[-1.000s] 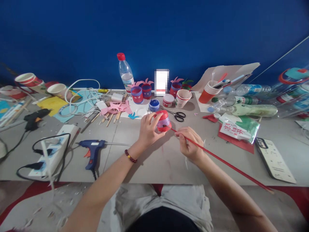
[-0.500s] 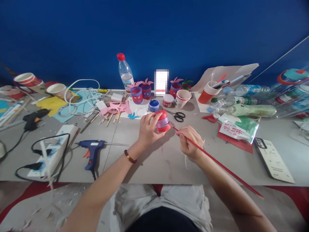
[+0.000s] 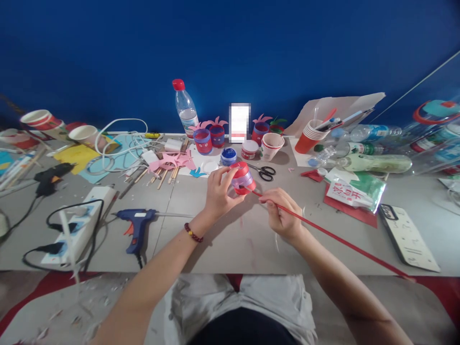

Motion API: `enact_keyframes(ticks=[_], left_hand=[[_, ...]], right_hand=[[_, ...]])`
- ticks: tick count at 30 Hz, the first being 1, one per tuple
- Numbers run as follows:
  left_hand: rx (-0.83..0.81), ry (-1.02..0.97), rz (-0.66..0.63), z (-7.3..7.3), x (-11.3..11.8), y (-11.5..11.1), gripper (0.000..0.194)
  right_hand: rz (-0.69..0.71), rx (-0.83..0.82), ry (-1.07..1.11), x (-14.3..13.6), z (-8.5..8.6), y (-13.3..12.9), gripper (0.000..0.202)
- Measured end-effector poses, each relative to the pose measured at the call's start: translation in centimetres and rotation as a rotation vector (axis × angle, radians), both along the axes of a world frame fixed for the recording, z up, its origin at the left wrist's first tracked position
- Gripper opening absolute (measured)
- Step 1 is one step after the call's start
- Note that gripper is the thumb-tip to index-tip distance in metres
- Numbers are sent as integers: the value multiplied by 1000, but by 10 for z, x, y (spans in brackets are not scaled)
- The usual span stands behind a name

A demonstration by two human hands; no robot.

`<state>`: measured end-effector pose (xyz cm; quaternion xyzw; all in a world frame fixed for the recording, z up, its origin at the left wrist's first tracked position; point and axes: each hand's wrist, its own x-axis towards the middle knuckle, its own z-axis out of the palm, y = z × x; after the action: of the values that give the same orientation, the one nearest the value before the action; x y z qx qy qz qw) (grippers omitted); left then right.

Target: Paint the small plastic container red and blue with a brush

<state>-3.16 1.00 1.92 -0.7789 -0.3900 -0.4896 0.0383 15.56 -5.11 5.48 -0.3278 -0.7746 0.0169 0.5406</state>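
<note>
My left hand (image 3: 220, 190) is wrapped around a small cup (image 3: 246, 181) painted red with a purple-blue band, tilted above the table. A long red paintbrush (image 3: 330, 229) is pinched in my right hand (image 3: 282, 210); its dark tip meets the cup's side at the lower edge of the band. Just behind the cup stand an open jar of blue paint (image 3: 228, 155) and a jar with a pale pink lid (image 3: 249, 149). Black-handled scissors (image 3: 266, 173) lie to the right of them. Several similar painted cups (image 3: 203, 142) with paper leaves stand further back.
On the left lie a blue glue gun (image 3: 135, 225), a white power strip (image 3: 81, 225) and loose cables. Pink paper scraps (image 3: 171, 162) and sticks are near a bottle (image 3: 187, 112). To the right are stacked paper cups (image 3: 309, 136), plastic bottles (image 3: 377, 163) and a phone (image 3: 409, 238).
The brush tip has moved left onto the cup's banded side. The brush's rear end has swung up and to the right. My left hand still holds the cup in nearly the same place.
</note>
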Motion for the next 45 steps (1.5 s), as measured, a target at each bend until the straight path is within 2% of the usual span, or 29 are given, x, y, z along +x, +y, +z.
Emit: enact_keyframes(ticks=[6,12,15,21,26,30,39,45], left_hand=[[-23,-14,31,-2,-2,2,79],[-13,-18,-23,-2,-3,3,81],[7,-15,-33,-1,-2,1,81],[-13,6,26,-1,0,0,78],[-17,8,30,0,-1,-1,78],[-40,20,12,1,-1,-2,78],[14,26,20,-3,-1,1,80],[0,33,25,-2,-3,2,80]], right_hand=[[-133,8,64,4,9,2,21],[-228,10,35,15,2,8,20],[-194,-7,18,15,-4,7,20],[-51,12,-2,7,-13,1,20],[51,-22,-10,2,-12,-3,19],[83,-25,-10,1,-8,-2,19],[-68,-46,49,4,9,3,22],[-197,-24,31,15,4,9,22]])
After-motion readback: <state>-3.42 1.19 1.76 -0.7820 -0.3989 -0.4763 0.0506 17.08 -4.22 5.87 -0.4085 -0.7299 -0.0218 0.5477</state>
